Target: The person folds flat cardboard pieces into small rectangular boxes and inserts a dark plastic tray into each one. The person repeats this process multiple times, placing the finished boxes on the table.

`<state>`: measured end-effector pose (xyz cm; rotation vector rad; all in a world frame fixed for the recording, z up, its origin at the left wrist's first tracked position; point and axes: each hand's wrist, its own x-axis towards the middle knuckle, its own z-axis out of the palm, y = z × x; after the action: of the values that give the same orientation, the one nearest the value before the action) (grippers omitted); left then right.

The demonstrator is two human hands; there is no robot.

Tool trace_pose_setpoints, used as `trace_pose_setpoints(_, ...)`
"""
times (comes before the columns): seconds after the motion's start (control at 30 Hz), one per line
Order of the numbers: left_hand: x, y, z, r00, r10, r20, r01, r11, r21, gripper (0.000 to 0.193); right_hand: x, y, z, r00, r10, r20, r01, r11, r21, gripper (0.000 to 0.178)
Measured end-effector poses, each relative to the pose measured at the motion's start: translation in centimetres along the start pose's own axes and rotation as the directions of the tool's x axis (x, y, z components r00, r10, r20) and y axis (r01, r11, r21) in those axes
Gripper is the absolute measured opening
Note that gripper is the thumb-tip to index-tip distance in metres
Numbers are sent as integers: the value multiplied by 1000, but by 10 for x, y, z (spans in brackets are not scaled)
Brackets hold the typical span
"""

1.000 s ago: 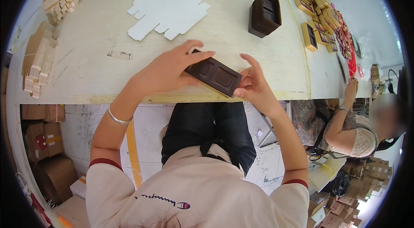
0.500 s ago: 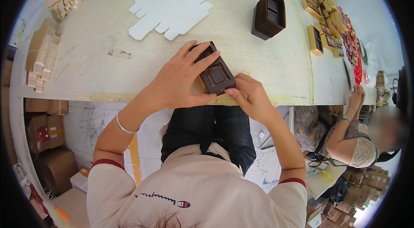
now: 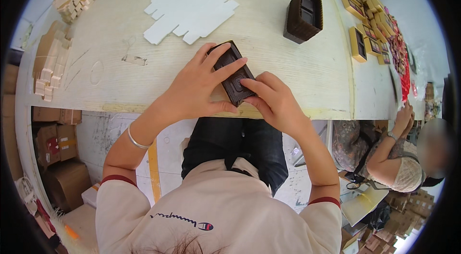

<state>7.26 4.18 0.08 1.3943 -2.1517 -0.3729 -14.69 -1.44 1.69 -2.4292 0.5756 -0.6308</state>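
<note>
A dark brown plastic tray (image 3: 234, 94) with moulded compartments lies tilted near the table's front edge, a strip of tan showing at its left side. My left hand (image 3: 191, 83) spans it from the left, fingers over the top and thumb by its near end. With my right hand (image 3: 273, 99) I grip its near right corner, forefinger on the moulded face and thumb at the edge. What lies under the tray is mostly hidden by my hands. Farther right stands a stack of similar brown trays (image 3: 298, 25).
Flat white die-cut cardboard (image 3: 189, 10) lies ahead on the table (image 3: 144, 81). Folded card bundles (image 3: 52, 59) line the left edge. Yellow boxes with dark trays (image 3: 358, 44) sit far right, where another person (image 3: 384, 158) works. Cartons (image 3: 57, 143) are stored below left.
My right forefinger has moved from the tray's near right edge onto its moulded face. The tray has shifted slightly, and my left hand stays spread over it.
</note>
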Motion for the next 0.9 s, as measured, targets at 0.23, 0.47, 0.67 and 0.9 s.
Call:
trace_pose_setpoints(0.23,3,-3,-9,998,-18,53,14,996,84,73,1,-2,-4,999,-19,-32,14,990,-141,38)
trace_pose_setpoints(0.47,6,-4,-12,998,17,59,-16,1000,-15,73,3,-7,5,994,-91,-56,75,966,-249,47)
trace_pose_setpoints(0.67,9,-6,-13,997,61,48,-63,998,32,71,-2,0,19,984,-148,-95,102,918,-382,48)
trace_pose_setpoints(0.9,13,-9,-15,994,90,68,-91,996,12,68,5,4,-16,979,-136,152,165,966,-198,47)
